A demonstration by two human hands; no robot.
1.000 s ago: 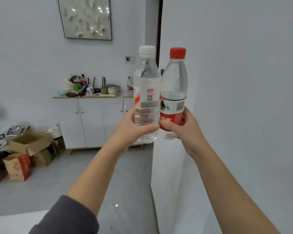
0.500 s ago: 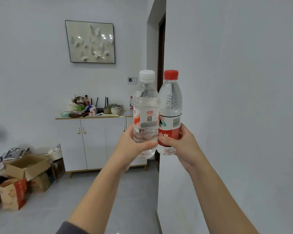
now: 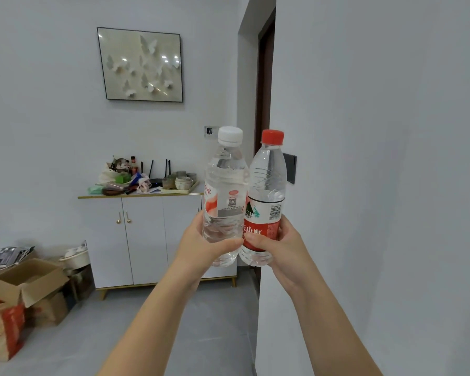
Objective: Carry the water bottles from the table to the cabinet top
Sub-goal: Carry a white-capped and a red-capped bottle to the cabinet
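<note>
The left hand [image 3: 201, 248] is closed around the lower part of the white-capped bottle [image 3: 224, 196], and the right hand [image 3: 280, 246] grips the red-capped bottle [image 3: 267, 196] at its red label. Both bottles stand upright in the air and touch each other side by side (the arms are stretched forward). Behind them, well apart, is the white cabinet [image 3: 144, 240], its top crowded with bowls [image 3: 183, 181] and other small things.
</note>
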